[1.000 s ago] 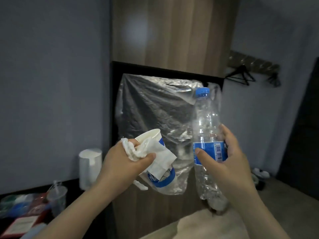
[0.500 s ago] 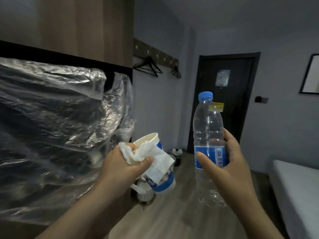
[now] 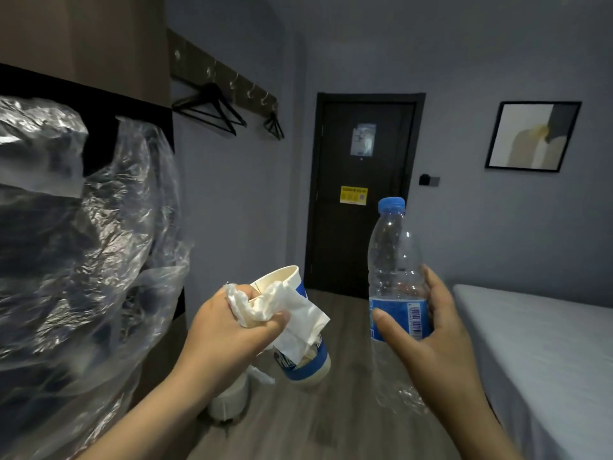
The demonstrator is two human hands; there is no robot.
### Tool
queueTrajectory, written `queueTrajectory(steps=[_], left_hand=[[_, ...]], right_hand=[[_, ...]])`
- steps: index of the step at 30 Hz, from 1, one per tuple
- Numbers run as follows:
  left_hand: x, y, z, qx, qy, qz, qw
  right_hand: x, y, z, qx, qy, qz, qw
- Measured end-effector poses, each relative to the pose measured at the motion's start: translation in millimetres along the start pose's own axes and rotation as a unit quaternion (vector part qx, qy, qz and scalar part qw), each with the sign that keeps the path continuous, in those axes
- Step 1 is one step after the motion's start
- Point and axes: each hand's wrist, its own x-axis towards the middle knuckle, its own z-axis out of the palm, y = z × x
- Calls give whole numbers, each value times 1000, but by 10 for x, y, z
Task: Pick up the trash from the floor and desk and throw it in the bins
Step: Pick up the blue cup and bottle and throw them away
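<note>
My left hand (image 3: 229, 330) grips a white paper cup (image 3: 306, 360) with a blue band, tilted with its mouth up and to the left, together with a crumpled white tissue (image 3: 285, 313) pressed against its side. My right hand (image 3: 428, 330) holds an empty clear plastic bottle (image 3: 393, 260) upright by its blue label, blue cap on top. Both are held at chest height over a wooden floor (image 3: 331, 426). A small white bin (image 3: 229, 401) stands on the floor just below my left hand, mostly hidden by it.
A large crinkled clear plastic sheet (image 3: 76, 260) hangs over dark furniture on the left. A bed (image 3: 544, 343) with a grey cover fills the right. A dark door (image 3: 361, 194) is straight ahead, with hangers (image 3: 212, 109) on a wall rack to its left.
My view has swung to the right, from the plastic-covered furniture toward the door and bed. Both hands keep the same grip on the cup, tissue and bottle.
</note>
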Motion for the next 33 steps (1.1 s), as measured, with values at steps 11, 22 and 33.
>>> queueTrajectory(steps=[11, 22, 33], left_hand=[[1319, -873, 939, -13, -30, -28, 999], [2718, -1552, 1966, 53, -34, -58, 996], [4260, -2681, 2716, 75, -12, -105, 992]], right_hand=[[1334, 1081, 436, -21, 20, 18, 999], [2992, 2220, 761, -13, -19, 28, 999], [4524, 3425, 1381, -59, -44, 56, 996]])
